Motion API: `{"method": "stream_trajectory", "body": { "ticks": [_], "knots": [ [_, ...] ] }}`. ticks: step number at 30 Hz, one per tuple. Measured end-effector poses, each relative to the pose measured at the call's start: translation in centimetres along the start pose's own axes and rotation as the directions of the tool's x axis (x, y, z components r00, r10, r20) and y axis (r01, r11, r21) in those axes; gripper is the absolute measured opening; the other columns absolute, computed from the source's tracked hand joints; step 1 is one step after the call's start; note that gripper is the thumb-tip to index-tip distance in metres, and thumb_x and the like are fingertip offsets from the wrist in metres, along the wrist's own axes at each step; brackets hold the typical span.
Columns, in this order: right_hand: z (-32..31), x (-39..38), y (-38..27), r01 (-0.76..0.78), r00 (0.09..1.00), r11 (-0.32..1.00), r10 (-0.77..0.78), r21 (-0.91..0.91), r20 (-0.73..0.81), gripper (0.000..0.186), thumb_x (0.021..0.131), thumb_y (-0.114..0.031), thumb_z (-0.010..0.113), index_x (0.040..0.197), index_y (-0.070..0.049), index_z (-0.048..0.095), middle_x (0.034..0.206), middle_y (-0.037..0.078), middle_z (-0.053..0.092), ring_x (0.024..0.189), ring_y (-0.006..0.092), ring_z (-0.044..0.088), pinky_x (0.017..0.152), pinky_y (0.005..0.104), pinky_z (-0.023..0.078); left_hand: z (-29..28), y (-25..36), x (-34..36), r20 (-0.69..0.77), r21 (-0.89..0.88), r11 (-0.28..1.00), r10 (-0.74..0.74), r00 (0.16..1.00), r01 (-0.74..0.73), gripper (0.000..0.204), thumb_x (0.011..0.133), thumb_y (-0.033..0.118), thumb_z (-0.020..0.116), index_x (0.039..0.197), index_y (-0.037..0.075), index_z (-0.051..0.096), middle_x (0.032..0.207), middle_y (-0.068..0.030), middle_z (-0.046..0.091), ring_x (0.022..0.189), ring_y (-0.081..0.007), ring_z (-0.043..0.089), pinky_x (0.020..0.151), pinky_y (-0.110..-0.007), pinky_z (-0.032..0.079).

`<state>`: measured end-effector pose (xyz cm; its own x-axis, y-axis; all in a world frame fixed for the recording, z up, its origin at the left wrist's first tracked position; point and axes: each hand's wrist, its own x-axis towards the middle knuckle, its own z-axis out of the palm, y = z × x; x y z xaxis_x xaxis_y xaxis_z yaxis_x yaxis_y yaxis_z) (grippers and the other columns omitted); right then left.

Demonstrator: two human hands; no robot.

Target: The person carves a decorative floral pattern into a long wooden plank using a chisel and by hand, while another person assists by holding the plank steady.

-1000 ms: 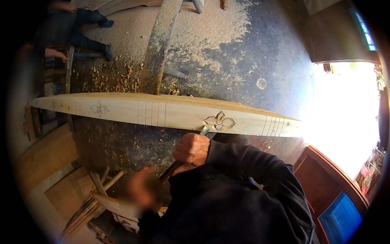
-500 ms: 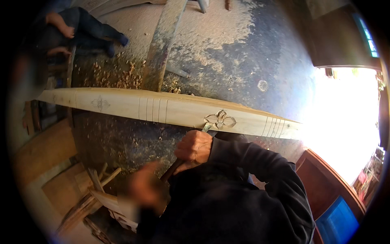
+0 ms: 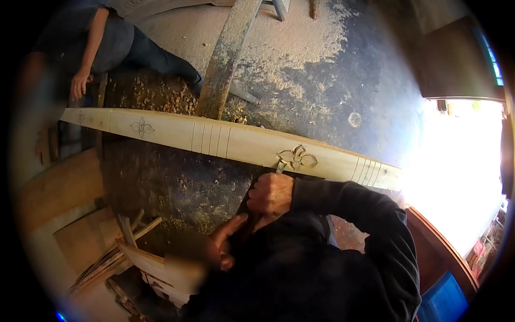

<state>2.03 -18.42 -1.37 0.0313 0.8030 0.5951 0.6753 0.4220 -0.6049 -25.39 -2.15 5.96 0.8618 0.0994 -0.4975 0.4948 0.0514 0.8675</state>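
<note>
My right hand (image 3: 271, 197) is closed round a chisel, whose pale metal blade (image 3: 281, 167) rests against the lower edge of a carved flower (image 3: 298, 157). That flower is cut into a long, light wooden board (image 3: 257, 147) spanning the view. Lower down, my left hand (image 3: 225, 240) curls its fingers at the rear end of the chisel's dark handle; a blurred patch covers part of this hand. Farther left on the board is a second flower (image 3: 142, 126), fainter than the first. Groups of parallel lines run across the wood between and beside the flowers.
A co-worker's hand (image 3: 80, 83) hangs near the board's left end. A dusty plank (image 3: 222, 64) runs away from the board at the back. Wood shavings (image 3: 182, 98) and sawdust cover parts of the floor. Scrap wood (image 3: 115, 252) stands lower left, a blue panel (image 3: 442, 300) lower right.
My left hand, smeared and lower before, has come in against the chisel handle. The blade stays at the flower's edge. The view has shifted, and the co-worker's arm now hangs straighter.
</note>
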Motion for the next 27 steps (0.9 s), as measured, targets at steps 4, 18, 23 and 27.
{"method": "stream_trajectory", "body": {
  "ticks": [4,18,23,27],
  "knots": [
    [-0.8,-0.1,0.6,0.052,0.998,0.997,-0.050,-0.064,0.027,0.057,0.093,-0.064,0.083,0.078,-0.014,0.060,0.075,0.002,0.056,0.065,0.0218,0.062,0.058,0.0382,0.046,0.9,1.2,0.1,-0.122,-0.333,0.922,-0.252,0.960,0.200,0.032,0.115,0.014,0.060,0.139,-0.003,0.071,0.125,-0.0108,0.077,0.122,-0.0215,0.074,0.115,-0.035,0.055],
    [-4.3,-7.9,-10.7,-0.431,0.900,0.866,0.394,-0.253,-0.185,0.064,0.089,-0.064,0.087,0.073,-0.013,0.052,0.071,0.005,0.049,0.059,0.0259,0.056,0.055,0.0410,0.042,3.4,9.8,9.6,-0.193,0.780,0.572,0.604,0.773,-0.252,0.034,0.105,0.017,0.076,0.133,-0.002,0.080,0.140,-0.0226,0.078,0.132,-0.0428,0.074,0.110,-0.053,0.061],
    [-5.9,-9.0,-13.5,-0.643,0.760,0.718,0.559,-0.264,-0.332,0.058,0.087,-0.058,0.091,0.075,-0.012,0.058,0.067,0.005,0.052,0.055,0.0266,0.059,0.052,0.0416,0.046,5.6,6.7,17.6,0.095,0.911,0.230,0.689,0.719,-0.341,0.060,0.104,0.037,0.081,0.153,0.003,0.071,0.166,-0.0210,0.062,0.155,-0.0484,0.055,0.128,-0.064,0.044],
    [-5.2,-9.8,-14.3,-0.693,0.708,0.665,0.559,-0.278,-0.432,0.069,0.087,-0.064,0.089,0.071,-0.010,0.049,0.066,0.007,0.048,0.052,0.0291,0.053,0.050,0.0427,0.040,6.5,6.1,18.0,0.196,0.909,0.153,0.665,0.721,-0.388,0.065,0.102,0.047,0.081,0.151,0.005,0.072,0.170,-0.0221,0.058,0.161,-0.0492,0.048,0.132,-0.071,0.035]
  ]
}}
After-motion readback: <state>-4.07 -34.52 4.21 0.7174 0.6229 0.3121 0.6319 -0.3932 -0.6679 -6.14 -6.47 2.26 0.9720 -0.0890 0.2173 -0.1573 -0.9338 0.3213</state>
